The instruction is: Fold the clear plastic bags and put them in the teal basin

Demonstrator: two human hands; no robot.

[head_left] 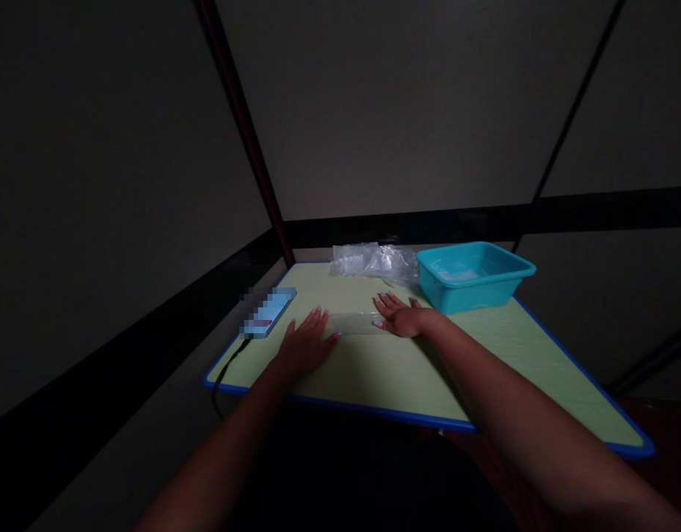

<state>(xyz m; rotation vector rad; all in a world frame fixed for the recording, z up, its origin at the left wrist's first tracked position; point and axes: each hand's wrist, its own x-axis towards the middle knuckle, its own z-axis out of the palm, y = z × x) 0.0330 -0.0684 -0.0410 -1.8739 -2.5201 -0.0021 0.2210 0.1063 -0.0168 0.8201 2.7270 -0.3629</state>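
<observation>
A clear plastic bag (356, 324) lies flat on the pale green table (395, 377). My left hand (308, 341) rests at its left end, palm down, with the fingers apart. At the right end my right hand (401, 316) is spread, its thumb over the plastic and its fingers pointing to the upper left. Neither hand grips anything. The middle of the bag shows between the two hands.
A turquoise basin (467, 295) stands at the back right, with something pale inside. Beside it, crumpled clear plastic bags (367, 260) lie along the back edge. A phone-like device (273, 310) with a black cable (229, 363) is at the left edge.
</observation>
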